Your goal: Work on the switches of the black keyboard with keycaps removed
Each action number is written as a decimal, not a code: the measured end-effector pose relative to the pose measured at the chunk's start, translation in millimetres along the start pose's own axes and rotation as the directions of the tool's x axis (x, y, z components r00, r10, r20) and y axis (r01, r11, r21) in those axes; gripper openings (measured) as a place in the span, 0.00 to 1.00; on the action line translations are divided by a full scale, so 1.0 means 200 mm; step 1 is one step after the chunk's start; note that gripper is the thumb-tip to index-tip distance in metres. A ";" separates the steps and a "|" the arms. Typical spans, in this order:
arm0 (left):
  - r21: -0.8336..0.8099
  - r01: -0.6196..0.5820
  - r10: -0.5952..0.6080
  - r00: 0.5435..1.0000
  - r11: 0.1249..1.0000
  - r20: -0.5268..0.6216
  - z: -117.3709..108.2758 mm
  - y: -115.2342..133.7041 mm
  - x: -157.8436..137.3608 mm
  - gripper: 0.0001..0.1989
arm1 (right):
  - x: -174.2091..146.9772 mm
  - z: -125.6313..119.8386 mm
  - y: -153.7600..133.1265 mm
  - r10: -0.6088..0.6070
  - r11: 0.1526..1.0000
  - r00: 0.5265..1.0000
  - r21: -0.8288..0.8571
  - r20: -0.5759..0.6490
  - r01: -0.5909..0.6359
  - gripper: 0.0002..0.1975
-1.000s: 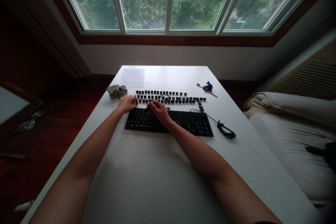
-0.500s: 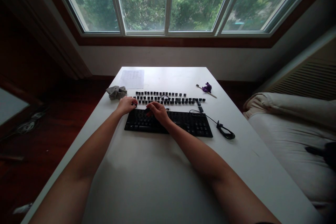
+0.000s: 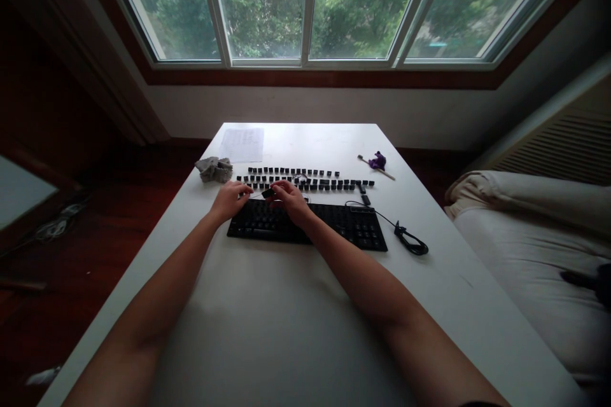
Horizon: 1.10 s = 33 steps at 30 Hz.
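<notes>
Across the table lies a black computer keyboard [image 3: 344, 224]. My right hand [image 3: 292, 202] is over its upper left part, with thumb and fingers closed on a small black keycap [image 3: 267, 193]. Beside the keyboard's upper left corner is my left hand [image 3: 231, 200], its fingertips drawn together and pointing towards the keycap. A thin pale line shows between the two hands; whether the left fingers grip it is too small to tell. Behind the hands, loose black keycaps [image 3: 329, 185] stand in several rows on the table, and my right hand partly hides the nearest row.
A grey cloth [image 3: 214, 169] and a printed paper sheet [image 3: 242, 145] lie on the white table [image 3: 286, 305] at the back left. At the back right are a thin brush [image 3: 386, 173] and a crumpled purple thing [image 3: 377, 161]. The coiled keyboard cable [image 3: 411, 241] rests on the right.
My left hand has drawn slightly back from the left end of the keycap rows, uncovering some of them. The keycap in my right hand is raised and shows more clearly.
</notes>
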<state>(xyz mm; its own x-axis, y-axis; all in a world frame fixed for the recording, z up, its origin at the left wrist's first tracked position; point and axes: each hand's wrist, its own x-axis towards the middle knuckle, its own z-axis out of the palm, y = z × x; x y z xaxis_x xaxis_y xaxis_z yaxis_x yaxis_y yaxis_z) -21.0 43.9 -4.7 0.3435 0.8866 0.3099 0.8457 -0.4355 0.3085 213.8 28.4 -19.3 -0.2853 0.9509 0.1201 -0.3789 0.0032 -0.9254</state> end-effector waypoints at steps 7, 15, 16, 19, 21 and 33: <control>-0.060 -0.009 0.004 0.997 0.998 -0.080 0.02 0.05 -0.10 0.11 | 0.02 -0.01 -0.02 -0.018 0.999 0.999 -0.040 0.036 0.019 0.18; -0.103 -0.004 -0.003 0.998 0.995 -0.068 0.04 0.06 -0.12 0.10 | -0.04 0.06 -0.05 -0.248 0.813 0.966 -0.526 0.074 0.250 0.18; -0.104 -0.006 -0.002 0.998 0.995 -0.069 0.04 0.06 -0.12 0.10 | -0.05 0.06 -0.06 -0.275 0.778 0.959 -0.569 0.072 0.266 0.17; -0.107 -0.025 0.018 0.998 0.994 -0.066 0.05 0.06 -0.12 0.10 | -0.06 0.09 -0.07 -0.289 0.738 0.955 -0.620 0.069 0.268 0.14; -0.103 -0.038 0.032 0.998 0.994 -0.054 0.06 0.06 -0.12 0.10 | -0.07 0.11 -0.07 -0.283 0.741 0.957 -0.619 0.063 0.260 0.12; -0.044 -0.047 0.045 0.997 0.998 -0.058 0.11 0.06 -0.12 0.09 | -0.07 0.21 -0.06 -0.271 0.465 0.936 -0.821 0.225 0.331 0.05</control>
<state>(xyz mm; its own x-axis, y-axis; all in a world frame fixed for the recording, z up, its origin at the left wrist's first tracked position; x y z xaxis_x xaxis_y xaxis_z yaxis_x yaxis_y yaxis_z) -11.2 20.7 -28.3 0.3567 0.8555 0.3752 0.8095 -0.4836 0.3331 185.5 1.2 6.0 -0.3622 0.8197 0.4437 0.4524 0.5708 -0.6852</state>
